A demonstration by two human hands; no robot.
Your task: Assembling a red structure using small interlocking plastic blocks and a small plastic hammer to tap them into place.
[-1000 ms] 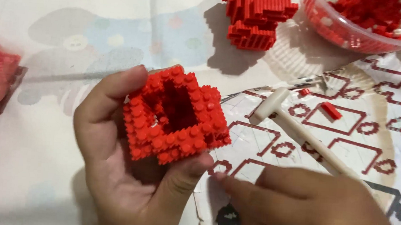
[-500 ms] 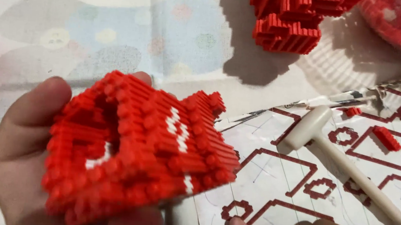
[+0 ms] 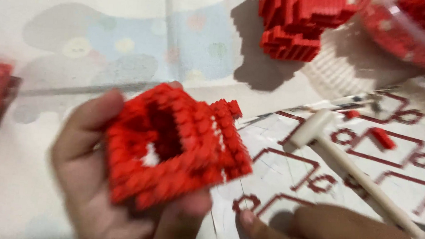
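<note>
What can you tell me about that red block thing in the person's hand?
The red block model is a hollow, boxy shell built of tiny studded plastic bricks, with a few white bricks showing inside and along one edge. It is tilted, its opening facing the camera. The left hand cradles it from below and behind, thumb against its left side, above the pale mat. The picture is blurred, so finer detail is lost.

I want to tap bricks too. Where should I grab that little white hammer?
Probably by the long thin handle, near its lower-right end. The white hammer lies flat on the printed sheet, head toward the upper left, so come down from above. The right hand is already close to that end.
</note>
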